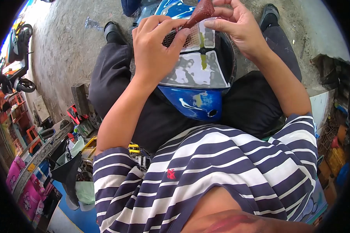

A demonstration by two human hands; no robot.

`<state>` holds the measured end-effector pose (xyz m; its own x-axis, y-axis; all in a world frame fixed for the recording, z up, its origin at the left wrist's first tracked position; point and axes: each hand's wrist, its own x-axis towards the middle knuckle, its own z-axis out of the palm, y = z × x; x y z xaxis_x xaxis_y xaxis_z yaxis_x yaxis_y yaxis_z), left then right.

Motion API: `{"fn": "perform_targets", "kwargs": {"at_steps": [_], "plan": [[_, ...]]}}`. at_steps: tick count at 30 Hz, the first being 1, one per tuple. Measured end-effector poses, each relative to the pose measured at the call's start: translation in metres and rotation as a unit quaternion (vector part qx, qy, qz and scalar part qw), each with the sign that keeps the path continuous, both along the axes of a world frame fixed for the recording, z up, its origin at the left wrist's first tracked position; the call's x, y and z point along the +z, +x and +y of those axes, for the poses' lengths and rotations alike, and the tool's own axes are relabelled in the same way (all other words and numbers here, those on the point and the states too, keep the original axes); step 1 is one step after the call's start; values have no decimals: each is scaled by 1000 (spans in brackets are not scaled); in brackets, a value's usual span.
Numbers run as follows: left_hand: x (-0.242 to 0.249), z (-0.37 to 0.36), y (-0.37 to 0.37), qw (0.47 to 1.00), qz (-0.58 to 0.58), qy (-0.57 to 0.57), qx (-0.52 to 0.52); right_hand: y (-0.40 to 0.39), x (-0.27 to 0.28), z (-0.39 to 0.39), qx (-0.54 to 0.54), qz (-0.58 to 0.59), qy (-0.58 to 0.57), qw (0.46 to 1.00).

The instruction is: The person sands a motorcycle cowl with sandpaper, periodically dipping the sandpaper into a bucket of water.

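Note:
A crumpled reddish-brown piece of sandpaper [202,12] is held up between my two hands at the top of the view. My left hand [155,48] pinches its lower left end between thumb and fingers. At its right edge is my right hand [241,29], thumb and fingers curled around that side. Beneath both hands, between my legs, rests a blue motorcycle body panel [194,101] with whitish-grey patches and a honeycomb mesh pattern. Part of the panel's upper area is hidden by my left hand and the sandpaper.
Another blue glossy part [174,8] lies on the concrete floor [66,42] beyond the panel. A scooter [21,58] stands far left. Tools and clutter, including a yellow item [90,147], lie at lower left; more clutter [334,159] sits at right.

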<state>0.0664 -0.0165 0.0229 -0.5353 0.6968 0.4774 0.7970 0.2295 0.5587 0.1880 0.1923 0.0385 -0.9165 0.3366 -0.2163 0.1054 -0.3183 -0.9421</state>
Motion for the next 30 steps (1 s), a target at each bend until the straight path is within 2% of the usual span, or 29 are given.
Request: {"fn": "perform_targets", "kwargs": {"at_steps": [1,5,8,11,14,17,20,21,24,27,30], "plan": [[1,-1,-1,1000,1,1,3,0,-7,1,8,-24,20,999],[-5,0,-2,1000,-1,-26,6,2,-23,11,94,56,95,989],[-8,-2,-4,999,5,-31,10,0,-19,-2,78,95,159,980],[-4,-1,0,999,34,-32,4,1,-27,-3,61,71,192,977],[0,2,3,998,41,-43,-5,-1,-37,-4,20,77,168,983],[9,4,6,995,28,-94,-7,-6,-44,7,-5,151,46,987],[8,5,9,993,46,-108,-14,-2,-21,25,-14,85,22,996],[9,5,10,991,44,-120,-22,0,0,23,11,46,56,997],[18,9,16,987,47,-149,-44,1,-5,33,3,-2,133,991],[25,8,21,982,59,-169,-56,2,-11,43,8,-40,-2,999],[27,4,23,978,63,-188,-60,1,-10,38,-21,8,-148,989]]}}
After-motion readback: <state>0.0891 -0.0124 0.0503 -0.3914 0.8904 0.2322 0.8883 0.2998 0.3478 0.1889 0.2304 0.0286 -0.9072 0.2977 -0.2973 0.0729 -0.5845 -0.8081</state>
